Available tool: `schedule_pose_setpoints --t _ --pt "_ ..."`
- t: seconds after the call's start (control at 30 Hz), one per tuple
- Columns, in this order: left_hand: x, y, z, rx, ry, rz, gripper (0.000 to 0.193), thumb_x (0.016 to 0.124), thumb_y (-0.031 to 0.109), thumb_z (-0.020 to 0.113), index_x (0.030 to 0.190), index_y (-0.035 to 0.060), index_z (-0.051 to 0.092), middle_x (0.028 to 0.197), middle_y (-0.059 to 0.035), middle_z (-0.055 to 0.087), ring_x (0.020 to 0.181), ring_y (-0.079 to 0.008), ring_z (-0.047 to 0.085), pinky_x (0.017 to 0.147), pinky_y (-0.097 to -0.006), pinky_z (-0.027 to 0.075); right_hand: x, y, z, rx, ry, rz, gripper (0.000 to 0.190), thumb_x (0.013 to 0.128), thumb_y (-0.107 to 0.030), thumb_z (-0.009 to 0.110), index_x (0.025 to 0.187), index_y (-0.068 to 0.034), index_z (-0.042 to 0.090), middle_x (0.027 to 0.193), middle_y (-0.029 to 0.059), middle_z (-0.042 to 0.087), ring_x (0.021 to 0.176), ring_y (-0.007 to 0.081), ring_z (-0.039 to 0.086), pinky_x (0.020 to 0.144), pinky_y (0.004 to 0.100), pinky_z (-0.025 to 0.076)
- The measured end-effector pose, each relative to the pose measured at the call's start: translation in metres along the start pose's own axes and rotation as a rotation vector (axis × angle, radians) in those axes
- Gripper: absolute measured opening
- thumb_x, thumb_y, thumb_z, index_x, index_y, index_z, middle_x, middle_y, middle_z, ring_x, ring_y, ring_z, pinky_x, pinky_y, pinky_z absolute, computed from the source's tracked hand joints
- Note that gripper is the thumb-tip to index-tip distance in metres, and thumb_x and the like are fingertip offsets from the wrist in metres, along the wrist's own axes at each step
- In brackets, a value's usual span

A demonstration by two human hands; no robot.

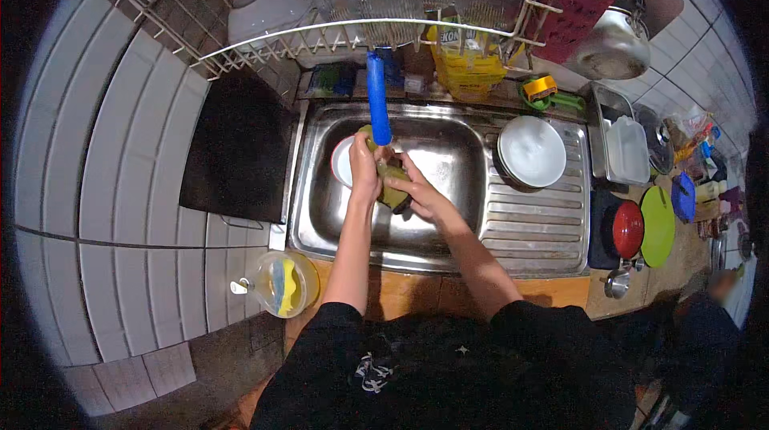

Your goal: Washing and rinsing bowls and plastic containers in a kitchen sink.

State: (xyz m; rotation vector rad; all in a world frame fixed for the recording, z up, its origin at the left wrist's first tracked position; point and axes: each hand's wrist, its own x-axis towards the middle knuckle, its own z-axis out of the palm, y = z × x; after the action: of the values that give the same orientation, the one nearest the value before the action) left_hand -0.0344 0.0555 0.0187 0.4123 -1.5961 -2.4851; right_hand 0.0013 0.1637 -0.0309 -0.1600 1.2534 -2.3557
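Note:
Over the stainless steel sink basin (447,190), both my hands grip a wet olive-green item with a dark underside (395,190), perhaps a sponge or cloth; its exact kind is hard to tell. My left hand (363,167) is closed around its upper left part, where more green shows above the fingers. My right hand (423,193) holds its right side, thumb laid across the top. The blue hose (378,99) on the tap ends just above my fingers. Partly behind my left hand, a white bowl with a red rim (342,161) sits in the basin.
Stacked white bowls (531,151) stand on the ribbed drainboard (534,232). Overhead hangs a wire dish rack (372,23) with glasses. A tub with a yellow sponge (287,286) stands front left. A metal tray (601,136), red bowl (628,229) and green lid-like disc (658,226) lie right.

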Motion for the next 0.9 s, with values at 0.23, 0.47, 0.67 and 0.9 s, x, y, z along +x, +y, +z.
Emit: schedule_pose_setpoints --t 0.23,0.47,0.67,0.9 --pt "-0.023 -0.027 0.006 0.291 0.107 0.192 0.031 0.087 0.035 0.039 0.092 0.0044 0.043 0.075 -0.0101 0.049 0.066 -0.0201 0.048 0.065 -0.0307 0.04 -0.005 0.007 0.043 0.566 0.303 0.023 0.062 0.083 -0.056 0.036 0.119 -0.006 0.041 0.107 0.0057 0.052 0.095 0.0175 0.051 0.083 0.0332 0.041" --pt "-0.071 -0.072 -0.02 0.623 -0.048 0.135 0.038 0.084 0.032 0.048 0.1 -0.0024 0.045 0.087 -0.0147 0.055 0.08 -0.0225 0.053 0.07 -0.0317 0.041 -0.028 0.091 -0.008 -0.462 0.684 0.1 0.042 0.086 -0.041 0.037 0.107 -0.008 0.053 0.098 0.0199 0.056 0.092 0.0312 0.054 0.076 0.0363 0.042" --pt "-0.071 -0.072 -0.048 -0.513 0.28 -0.564 0.041 0.086 0.046 0.037 0.089 0.0067 0.05 0.082 -0.0084 0.053 0.073 -0.021 0.053 0.066 -0.0351 0.046 -0.046 0.051 0.03 -0.982 0.691 -0.082 0.031 0.083 -0.03 0.044 0.079 -0.002 0.057 0.07 0.0254 0.055 0.07 0.0423 0.055 0.061 0.0464 0.043" --pt "-0.075 -0.053 -0.039 -0.486 0.315 -0.551 0.036 0.089 0.042 0.034 0.072 0.0113 0.044 0.067 -0.0042 0.049 0.065 -0.0192 0.051 0.064 -0.0352 0.046 -0.046 0.032 0.041 -1.168 0.502 -0.355 0.025 0.085 -0.02 0.043 0.074 0.0 0.051 0.06 0.025 0.051 0.059 0.0402 0.054 0.051 0.043 0.041"
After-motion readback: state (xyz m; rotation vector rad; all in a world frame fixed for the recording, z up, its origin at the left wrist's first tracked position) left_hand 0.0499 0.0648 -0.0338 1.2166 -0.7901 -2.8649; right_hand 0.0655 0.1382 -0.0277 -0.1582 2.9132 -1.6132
